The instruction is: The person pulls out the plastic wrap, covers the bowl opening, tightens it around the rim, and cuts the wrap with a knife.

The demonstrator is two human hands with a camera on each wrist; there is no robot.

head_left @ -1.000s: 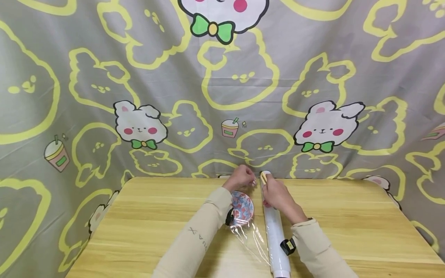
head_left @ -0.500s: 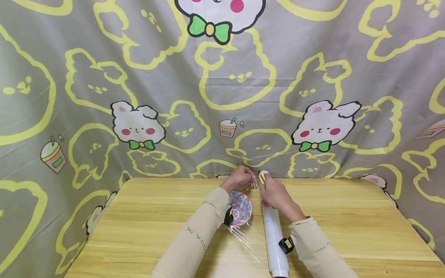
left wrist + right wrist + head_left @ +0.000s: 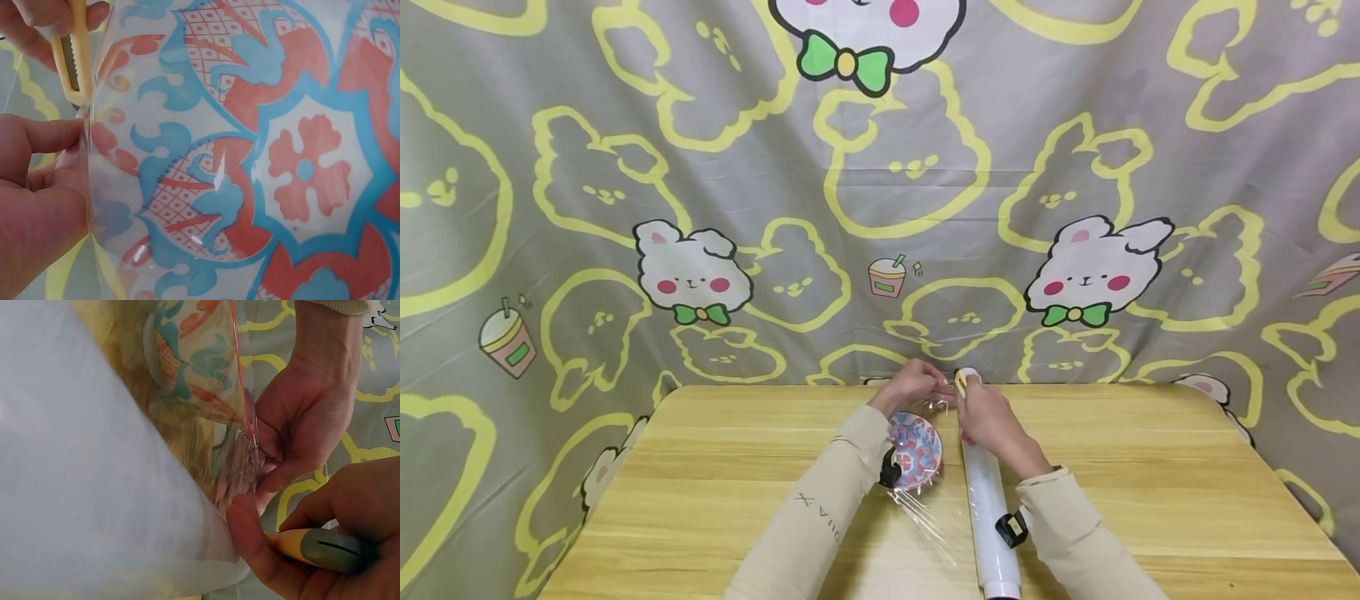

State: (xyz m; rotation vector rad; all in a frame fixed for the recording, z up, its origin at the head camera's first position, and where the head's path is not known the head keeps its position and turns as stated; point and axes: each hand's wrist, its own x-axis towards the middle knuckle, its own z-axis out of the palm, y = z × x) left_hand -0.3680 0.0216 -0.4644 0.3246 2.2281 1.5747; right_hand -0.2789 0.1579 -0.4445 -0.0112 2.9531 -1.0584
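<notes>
Left hand [image 3: 916, 382] is beyond bowl; thumb and fingers pinch gathered edge of clear cling film [image 3: 240, 465]. Right hand [image 3: 992, 421] has fingers curled around yellow utility knife [image 3: 70, 69]; knife tip just beside left fingers and film. Patterned bowl [image 3: 922, 450] stands upright on wooden table [image 3: 760, 467], film stretched over its mouth. Film roll [image 3: 988, 508] lies lengthwise to right of bowl, apart from it; whether right fingers touch roll, cannot tell. Behind table hangs grey cloth [image 3: 820, 187] with printed rabbits.

We count one left hand [image 3: 916, 383], one right hand [image 3: 994, 423], two sleeves [image 3: 820, 508] [image 3: 1090, 525], two wristbands [image 3: 890, 471] [image 3: 1012, 529], one bowl [image 3: 919, 450], one roll [image 3: 991, 517], one film sheet [image 3: 239, 464], one knife [image 3: 320, 547] and one worktop [image 3: 760, 433].
</notes>
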